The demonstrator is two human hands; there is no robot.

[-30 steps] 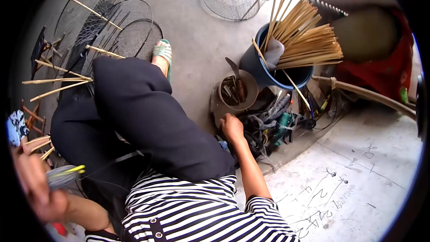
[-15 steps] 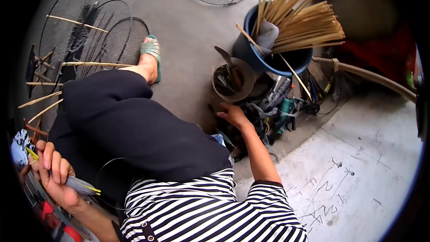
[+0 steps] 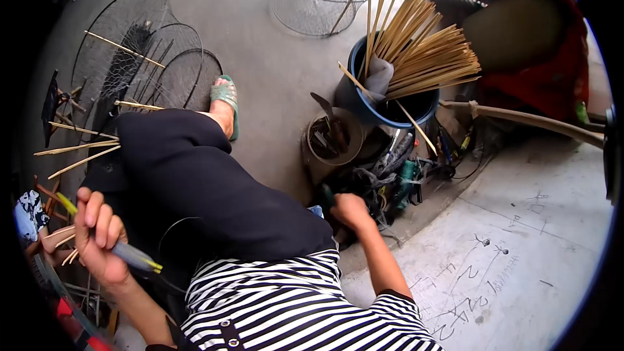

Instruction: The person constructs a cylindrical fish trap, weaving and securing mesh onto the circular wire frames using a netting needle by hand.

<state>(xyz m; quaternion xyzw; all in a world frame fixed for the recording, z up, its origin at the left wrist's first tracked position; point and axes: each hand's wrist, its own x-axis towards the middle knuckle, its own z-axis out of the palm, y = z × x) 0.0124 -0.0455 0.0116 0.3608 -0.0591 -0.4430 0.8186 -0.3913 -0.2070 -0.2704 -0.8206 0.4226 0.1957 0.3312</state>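
Note:
At the lower left, my left hand (image 3: 101,237) has its fingers wrapped round a netting shuttle (image 3: 135,257), grey with yellow-green ends. A thin line runs from it past my dark trousers. My right hand (image 3: 350,211) is closed beside my knee, at the edge of a heap of black bags and cords (image 3: 380,185). A dark green thing (image 3: 329,196) sticks out at its fingers; what it is cannot be made out. Above the heap is a round bowl (image 3: 357,140) holding a blade and small tools.
A blue bucket (image 3: 348,94) full of thin bamboo sticks (image 3: 422,45) stands at the upper right. Wire net cages (image 3: 123,58) lie at the upper left, another (image 3: 315,6) at the top. A pale board (image 3: 520,234) with drawn marks lies at the lower right.
My right hand has gone from open beside the bowl to closed lower down, with a dark green thing at its fingers. My left hand has moved slightly right with the shuttle.

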